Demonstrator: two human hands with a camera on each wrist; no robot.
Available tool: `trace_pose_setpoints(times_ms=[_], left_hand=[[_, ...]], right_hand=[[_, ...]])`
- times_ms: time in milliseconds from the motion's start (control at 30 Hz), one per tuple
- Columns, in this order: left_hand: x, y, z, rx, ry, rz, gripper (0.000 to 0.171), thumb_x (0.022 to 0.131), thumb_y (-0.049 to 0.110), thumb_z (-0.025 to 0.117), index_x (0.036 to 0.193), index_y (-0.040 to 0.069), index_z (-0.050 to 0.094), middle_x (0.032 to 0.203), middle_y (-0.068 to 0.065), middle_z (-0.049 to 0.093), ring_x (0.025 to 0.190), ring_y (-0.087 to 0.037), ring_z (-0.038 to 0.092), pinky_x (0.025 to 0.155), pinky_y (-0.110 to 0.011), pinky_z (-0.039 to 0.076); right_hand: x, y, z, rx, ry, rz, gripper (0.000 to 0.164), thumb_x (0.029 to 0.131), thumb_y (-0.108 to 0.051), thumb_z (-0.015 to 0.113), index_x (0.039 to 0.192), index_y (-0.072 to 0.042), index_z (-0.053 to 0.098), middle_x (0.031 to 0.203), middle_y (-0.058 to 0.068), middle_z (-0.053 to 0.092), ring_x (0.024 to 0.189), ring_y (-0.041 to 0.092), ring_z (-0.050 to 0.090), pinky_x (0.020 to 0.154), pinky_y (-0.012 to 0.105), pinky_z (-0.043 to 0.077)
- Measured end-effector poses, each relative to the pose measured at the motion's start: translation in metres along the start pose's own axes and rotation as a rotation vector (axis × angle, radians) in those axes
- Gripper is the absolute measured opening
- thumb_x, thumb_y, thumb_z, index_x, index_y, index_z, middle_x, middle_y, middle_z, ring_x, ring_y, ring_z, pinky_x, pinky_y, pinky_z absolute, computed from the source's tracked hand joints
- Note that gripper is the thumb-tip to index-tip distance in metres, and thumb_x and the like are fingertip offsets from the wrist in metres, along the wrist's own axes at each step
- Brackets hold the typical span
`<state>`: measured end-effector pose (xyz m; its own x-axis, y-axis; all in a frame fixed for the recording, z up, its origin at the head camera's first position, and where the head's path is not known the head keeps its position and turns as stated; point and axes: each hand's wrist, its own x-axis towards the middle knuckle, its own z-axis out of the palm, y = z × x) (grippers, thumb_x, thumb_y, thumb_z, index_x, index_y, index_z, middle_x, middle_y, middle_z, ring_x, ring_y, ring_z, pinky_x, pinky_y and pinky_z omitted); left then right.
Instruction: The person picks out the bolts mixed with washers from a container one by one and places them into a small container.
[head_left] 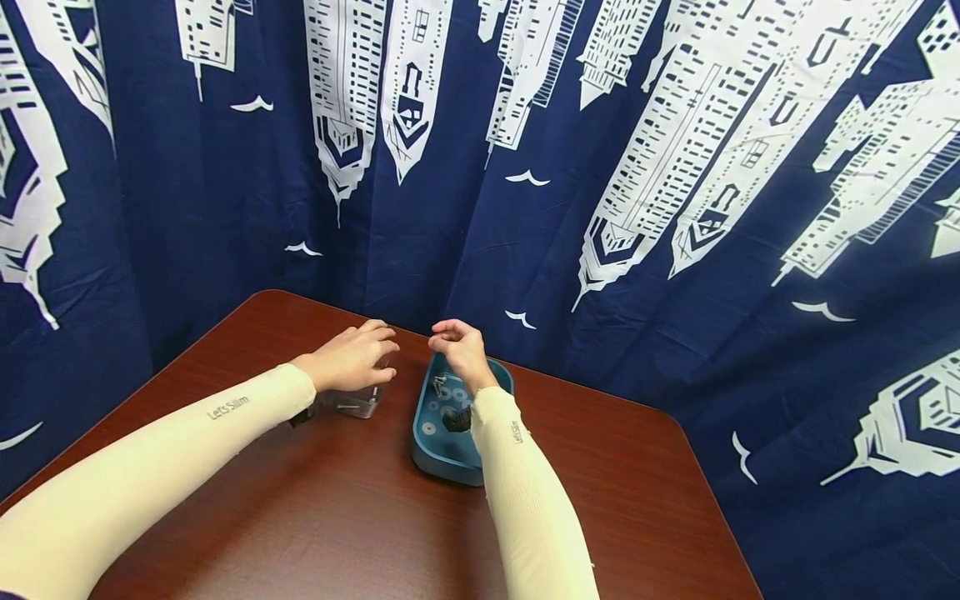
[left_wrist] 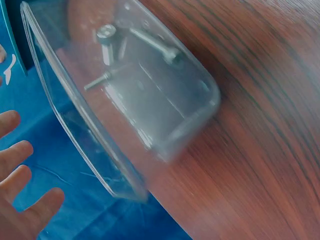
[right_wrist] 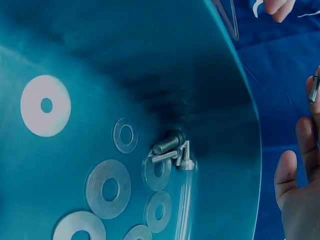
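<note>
Left hand: I see the left hand (head_left: 356,358) with fingers spread and holding nothing, over the clear box; in the left wrist view its fingertips stand apart from the walls.
Right hand: beyond the far end of the teal bin, my right hand (head_left: 461,350) has curled fingers and holds a bolt (right_wrist: 314,89), cut by the right edge of its wrist view.
Clear box: the clear box (left_wrist: 170,115) sits on the table just left of the bin; three metal screws (left_wrist: 150,42) lie inside.
Teal bin: the teal bin (head_left: 442,471) stands beneath the right forearm; flat washers (right_wrist: 95,190) lie across its floor, and a small cluster of loose bolts (right_wrist: 167,146) rests near one wall.
Sleeves: cream sleeves (head_left: 172,450) cover both arms.
Table: reddish-brown table (head_left: 315,500), wood-grained.
Backdrop: navy curtain (head_left: 450,233) printed with white, upside-down buildings.
</note>
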<state>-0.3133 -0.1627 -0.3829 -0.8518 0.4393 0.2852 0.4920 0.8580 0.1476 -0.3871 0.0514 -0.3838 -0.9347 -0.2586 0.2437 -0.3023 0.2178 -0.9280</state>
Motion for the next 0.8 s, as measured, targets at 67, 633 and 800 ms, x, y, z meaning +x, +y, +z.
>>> trace_pose_setpoints(times_ms=[67,633,800], left_hand=[[-0.003,-0.004,-0.001,-0.007,0.005,-0.013,0.046,0.093,0.036,0.066,0.128,0.006,0.067,0.143,-0.018,0.055,0.136,-0.035,0.042,0.104,-0.057,0.044],[-0.026,-0.032,-0.01,0.005,0.043,-0.05,0.048,0.091,0.034,0.067,0.128,0.004,0.067,0.14,-0.02,0.057,0.137,-0.038,0.042,0.103,-0.059,0.043],[-0.033,-0.041,-0.01,0.019,0.055,-0.057,0.046,0.091,0.032,0.068,0.126,0.003,0.068,0.138,-0.021,0.058,0.135,-0.037,0.044,0.102,-0.059,0.044]], right_hand=[[0.001,0.0,0.001,0.008,-0.003,-0.012,0.018,0.085,0.003,0.071,0.102,-0.001,0.07,0.085,0.01,0.072,0.078,0.016,0.068,0.084,0.034,0.058],[0.006,-0.006,0.02,0.027,-0.03,-0.03,0.019,0.083,0.004,0.071,0.103,0.002,0.07,0.087,0.016,0.073,0.072,0.008,0.063,0.078,0.035,0.055],[0.009,-0.006,0.026,0.029,-0.038,-0.041,0.019,0.083,0.004,0.071,0.102,0.003,0.069,0.086,0.015,0.073,0.071,0.007,0.063,0.07,0.023,0.049]])
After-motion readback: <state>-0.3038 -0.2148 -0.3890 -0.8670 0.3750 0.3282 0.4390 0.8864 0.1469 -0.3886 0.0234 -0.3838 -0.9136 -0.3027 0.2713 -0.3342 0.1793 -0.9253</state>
